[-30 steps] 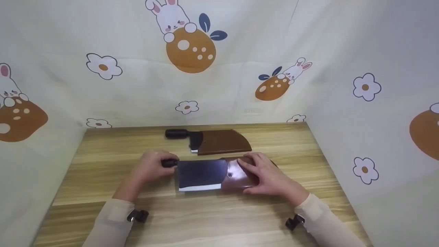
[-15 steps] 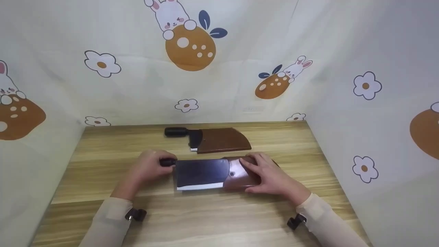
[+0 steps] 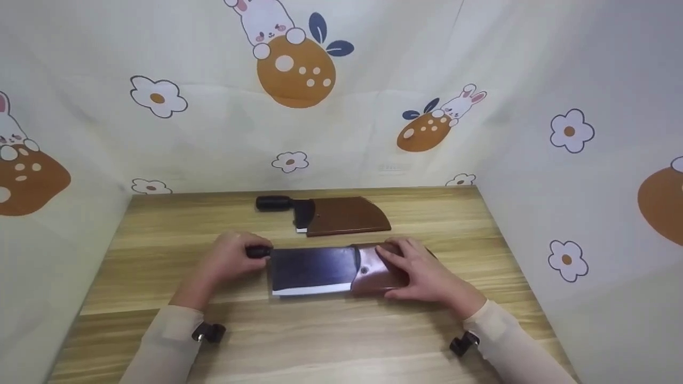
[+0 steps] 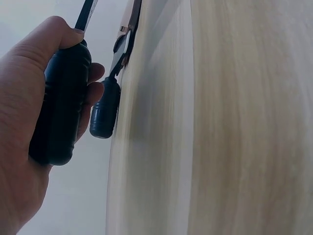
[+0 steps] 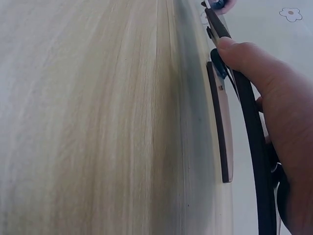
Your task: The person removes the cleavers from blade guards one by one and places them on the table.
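Note:
A cleaver (image 3: 312, 270) with a dark blade and a bright cutting edge lies across the middle, held just above the table. Its black handle (image 4: 63, 107) is in my left hand (image 3: 230, 258), fingers and thumb wrapped around it. A brown leather sheath (image 3: 373, 266) with a snap covers the right end of the blade; the tip is hidden inside. My right hand (image 3: 429, 274) grips the sheath from the right, thumb on the near edge and fingers over the far side. In the right wrist view the sheath's dark edge (image 5: 254, 132) runs past my thumb.
Behind lies a second cleaver (image 3: 304, 216), black-handled, mostly inside its own brown sheath (image 3: 349, 215). Wood-grain table (image 3: 331, 341) spreads in front of my hands. Pale cloth walls (image 3: 213, 138) with rabbit and flower prints stand at the back and both sides.
My left hand has drawn slightly left with the cleaver, and my right hand slightly right with the sheath. More of the blade shows outside the leather.

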Action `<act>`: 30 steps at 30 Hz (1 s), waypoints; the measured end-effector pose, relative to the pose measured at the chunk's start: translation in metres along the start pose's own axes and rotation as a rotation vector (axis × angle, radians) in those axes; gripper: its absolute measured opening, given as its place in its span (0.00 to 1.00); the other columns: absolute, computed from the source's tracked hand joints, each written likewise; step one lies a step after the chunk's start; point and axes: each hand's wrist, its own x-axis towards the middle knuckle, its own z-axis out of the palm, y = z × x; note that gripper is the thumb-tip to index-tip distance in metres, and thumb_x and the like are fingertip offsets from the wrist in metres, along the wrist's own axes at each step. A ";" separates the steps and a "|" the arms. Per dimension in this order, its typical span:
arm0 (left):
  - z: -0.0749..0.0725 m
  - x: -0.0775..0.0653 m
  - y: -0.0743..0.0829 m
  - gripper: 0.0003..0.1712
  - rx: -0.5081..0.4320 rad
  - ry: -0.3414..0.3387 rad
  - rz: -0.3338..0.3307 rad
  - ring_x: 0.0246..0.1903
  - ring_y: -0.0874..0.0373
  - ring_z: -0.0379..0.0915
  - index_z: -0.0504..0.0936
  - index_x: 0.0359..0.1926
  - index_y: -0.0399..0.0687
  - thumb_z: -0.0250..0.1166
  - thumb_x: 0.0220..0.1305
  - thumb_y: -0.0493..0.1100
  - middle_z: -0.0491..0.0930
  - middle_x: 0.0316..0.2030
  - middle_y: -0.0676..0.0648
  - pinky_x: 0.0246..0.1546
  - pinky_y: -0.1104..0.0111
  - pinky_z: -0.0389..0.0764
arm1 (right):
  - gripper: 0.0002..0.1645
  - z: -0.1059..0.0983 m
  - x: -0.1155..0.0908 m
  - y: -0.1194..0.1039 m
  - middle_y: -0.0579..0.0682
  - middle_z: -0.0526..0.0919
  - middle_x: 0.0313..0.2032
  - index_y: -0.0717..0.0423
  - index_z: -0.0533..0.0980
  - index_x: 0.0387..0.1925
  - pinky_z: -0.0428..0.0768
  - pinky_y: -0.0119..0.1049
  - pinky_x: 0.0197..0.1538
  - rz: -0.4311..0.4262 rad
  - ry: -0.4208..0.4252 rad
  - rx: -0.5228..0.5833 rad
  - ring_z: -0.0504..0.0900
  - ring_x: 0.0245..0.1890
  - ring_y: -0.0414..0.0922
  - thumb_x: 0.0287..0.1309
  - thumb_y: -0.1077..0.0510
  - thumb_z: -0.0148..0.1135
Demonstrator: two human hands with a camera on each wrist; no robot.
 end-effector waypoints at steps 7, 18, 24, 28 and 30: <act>-0.001 -0.002 -0.003 0.18 0.001 0.013 -0.001 0.48 0.50 0.88 0.95 0.52 0.50 0.82 0.59 0.41 0.93 0.45 0.51 0.55 0.46 0.87 | 0.65 0.000 -0.001 0.000 0.61 0.67 0.78 0.45 0.67 0.85 0.71 0.63 0.74 0.020 -0.006 0.020 0.65 0.76 0.57 0.52 0.28 0.83; -0.003 -0.006 -0.005 0.19 -0.002 0.025 -0.035 0.48 0.48 0.88 0.95 0.53 0.51 0.82 0.59 0.42 0.93 0.47 0.48 0.54 0.46 0.87 | 0.65 -0.002 -0.002 0.007 0.57 0.69 0.77 0.44 0.68 0.84 0.71 0.62 0.74 0.043 0.000 0.015 0.67 0.74 0.55 0.50 0.29 0.85; -0.006 -0.008 -0.009 0.18 -0.013 0.030 -0.039 0.48 0.47 0.88 0.95 0.52 0.50 0.81 0.60 0.41 0.93 0.47 0.47 0.54 0.45 0.87 | 0.65 -0.006 -0.005 0.011 0.55 0.69 0.78 0.42 0.67 0.84 0.71 0.61 0.74 0.056 -0.002 0.014 0.67 0.75 0.54 0.49 0.28 0.85; -0.007 -0.010 -0.012 0.18 -0.033 0.015 -0.055 0.49 0.46 0.88 0.94 0.53 0.49 0.81 0.60 0.40 0.93 0.47 0.47 0.55 0.44 0.87 | 0.65 -0.007 -0.007 0.014 0.55 0.69 0.78 0.42 0.68 0.84 0.70 0.63 0.75 0.063 -0.002 0.014 0.66 0.75 0.55 0.49 0.28 0.85; -0.007 -0.010 -0.013 0.18 -0.040 0.008 -0.062 0.49 0.47 0.88 0.94 0.53 0.49 0.81 0.61 0.40 0.93 0.47 0.48 0.56 0.45 0.87 | 0.66 -0.007 -0.008 0.016 0.55 0.69 0.78 0.42 0.68 0.84 0.70 0.64 0.74 0.069 -0.001 0.016 0.66 0.75 0.55 0.48 0.28 0.85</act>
